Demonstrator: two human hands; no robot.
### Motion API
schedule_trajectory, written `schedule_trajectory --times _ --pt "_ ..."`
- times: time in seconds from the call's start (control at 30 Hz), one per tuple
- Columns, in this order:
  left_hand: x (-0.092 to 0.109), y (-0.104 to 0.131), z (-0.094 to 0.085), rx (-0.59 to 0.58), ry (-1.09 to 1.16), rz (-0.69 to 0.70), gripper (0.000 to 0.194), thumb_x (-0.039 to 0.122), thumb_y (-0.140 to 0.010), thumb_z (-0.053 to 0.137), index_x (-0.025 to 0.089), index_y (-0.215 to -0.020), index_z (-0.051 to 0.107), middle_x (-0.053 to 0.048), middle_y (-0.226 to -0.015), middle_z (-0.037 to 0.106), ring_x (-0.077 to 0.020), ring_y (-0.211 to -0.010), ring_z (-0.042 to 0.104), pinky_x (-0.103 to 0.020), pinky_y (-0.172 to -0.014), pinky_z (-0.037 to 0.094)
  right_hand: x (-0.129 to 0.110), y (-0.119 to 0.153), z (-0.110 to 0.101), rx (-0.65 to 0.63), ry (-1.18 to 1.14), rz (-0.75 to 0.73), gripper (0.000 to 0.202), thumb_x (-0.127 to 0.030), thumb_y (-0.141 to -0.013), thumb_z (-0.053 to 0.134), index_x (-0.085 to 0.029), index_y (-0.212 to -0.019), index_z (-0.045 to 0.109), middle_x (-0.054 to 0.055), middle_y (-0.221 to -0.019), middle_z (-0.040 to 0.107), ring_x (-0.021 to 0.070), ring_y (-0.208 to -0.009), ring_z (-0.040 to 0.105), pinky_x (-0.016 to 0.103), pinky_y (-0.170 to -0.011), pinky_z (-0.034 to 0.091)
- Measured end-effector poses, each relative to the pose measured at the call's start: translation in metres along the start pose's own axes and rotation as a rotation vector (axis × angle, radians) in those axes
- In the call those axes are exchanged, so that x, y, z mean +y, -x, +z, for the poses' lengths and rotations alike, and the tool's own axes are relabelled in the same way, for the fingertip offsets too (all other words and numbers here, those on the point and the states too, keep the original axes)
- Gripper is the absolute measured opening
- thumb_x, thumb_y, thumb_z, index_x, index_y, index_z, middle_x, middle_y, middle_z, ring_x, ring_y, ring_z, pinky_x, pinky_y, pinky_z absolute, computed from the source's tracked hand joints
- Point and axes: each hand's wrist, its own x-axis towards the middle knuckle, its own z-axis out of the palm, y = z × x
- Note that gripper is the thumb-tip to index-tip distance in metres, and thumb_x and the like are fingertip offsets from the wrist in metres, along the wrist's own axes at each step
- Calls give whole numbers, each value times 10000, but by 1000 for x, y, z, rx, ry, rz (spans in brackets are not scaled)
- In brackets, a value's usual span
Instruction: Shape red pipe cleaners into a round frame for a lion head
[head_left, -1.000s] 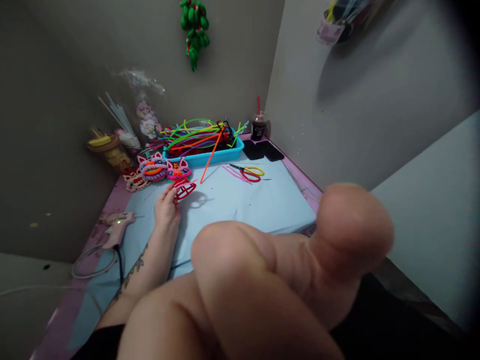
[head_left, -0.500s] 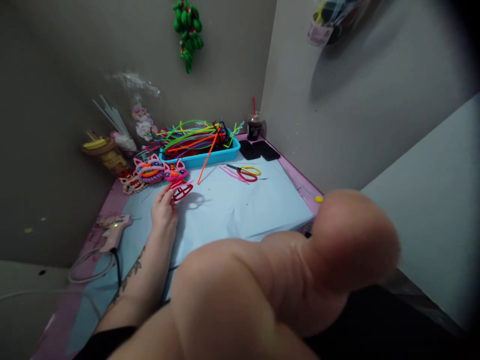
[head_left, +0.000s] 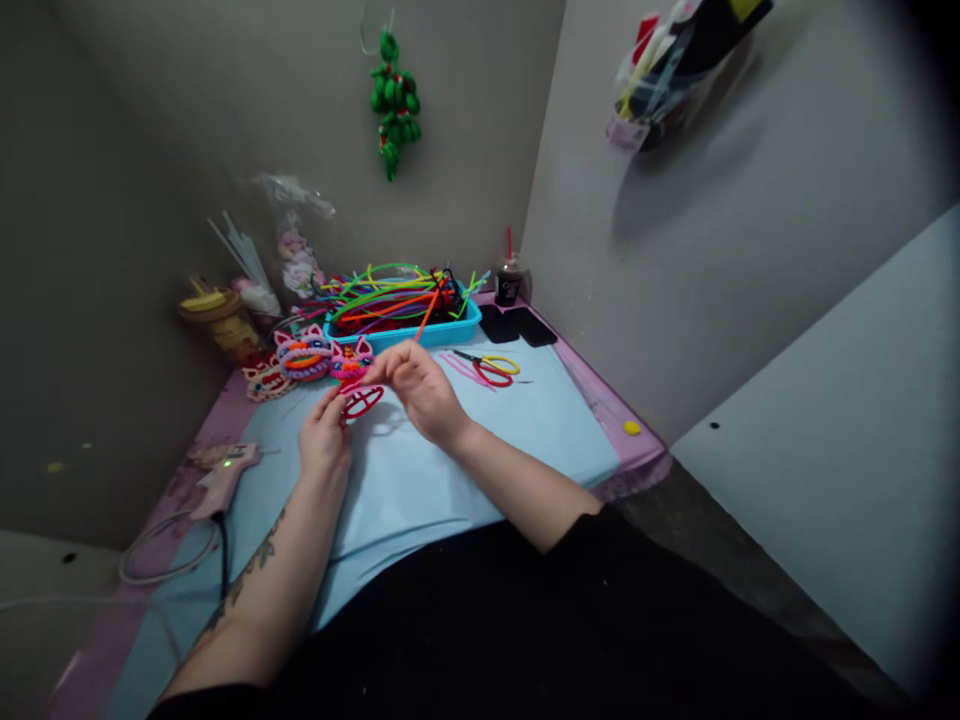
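My left hand (head_left: pixel 324 432) is closed on a red pipe-cleaner frame (head_left: pixel 364 403), an oval with crossing bars, held above the blue table cover. My right hand (head_left: pixel 421 392) reaches in from the right, its thumb and forefinger pinched together at the upper edge of the frame. A bit of pink pipe cleaner (head_left: pixel 350 383) shows between the two hands; what the right fingertips grip is hidden. Just behind the hands sit fuzzy animal-face pieces, one lilac and orange (head_left: pixel 303 355), one pink (head_left: pixel 351 357) and one cream and red (head_left: pixel 268 379).
A blue tray (head_left: pixel 367 336) of colourful pipe cleaners stands at the back. Scissors (head_left: pixel 491 370) lie beside pink strips (head_left: pixel 466 370) on the right. A pink glue gun (head_left: pixel 225 482) with a lit green light and its cord lies left. Phones (head_left: pixel 517 326) and a drink cup (head_left: pixel 508 282) are in the far corner.
My right hand has moved from close in front of the camera down to the red frame beside my left hand. The left hand still holds the frame. The view has tilted slightly up.
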Motion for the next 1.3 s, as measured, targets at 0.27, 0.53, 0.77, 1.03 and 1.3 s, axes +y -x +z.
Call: schedule_trajectory --times 0.27,0.53,0.77,1.03,1.3 --pt "-3 -2 -2 76 -139 122 425 287 -613 710 126 -1004 668 -46 -778 678 -77 -555 515 -182 -491 373 86 2 -54 44 735 128 162 -339 -794 528 -187 -739 510 -31 -703 497 109 -660 463 233 -641 382" --pt "-5 -1 -2 26 -210 205 413 300 -626 702 117 -995 677 -76 -896 701 -166 -795 624 -267 -737 473 97 -4 -65 8 891 65 87 -241 -790 506 -187 -750 562 -8 -724 529 126 -678 492 243 -649 400" --pt "-2 9 0 -58 -386 290 409 348 -682 656 121 -1022 670 -102 -930 702 -188 -822 640 -298 -771 480 82 -3 -61 38 822 -103 176 -217 -835 441 -191 -902 602 43 -864 570 157 -823 540 280 -744 438" --pt "2 15 2 -17 -453 328 377 344 -705 633 124 -1008 675 -95 -903 708 -195 -809 647 -298 -748 495 78 4 -55 189 755 -159 220 -220 -878 368 -193 -1047 506 53 -891 592 161 -827 561 313 -777 446" --pt "-4 16 3 -83 -427 311 387 349 -706 634 115 -1012 667 -108 -941 701 -195 -826 643 -300 -748 501 80 4 -45 -27 1062 -106 74 -226 -800 572 -203 -830 636 38 -816 649 186 -827 531 337 -813 389"
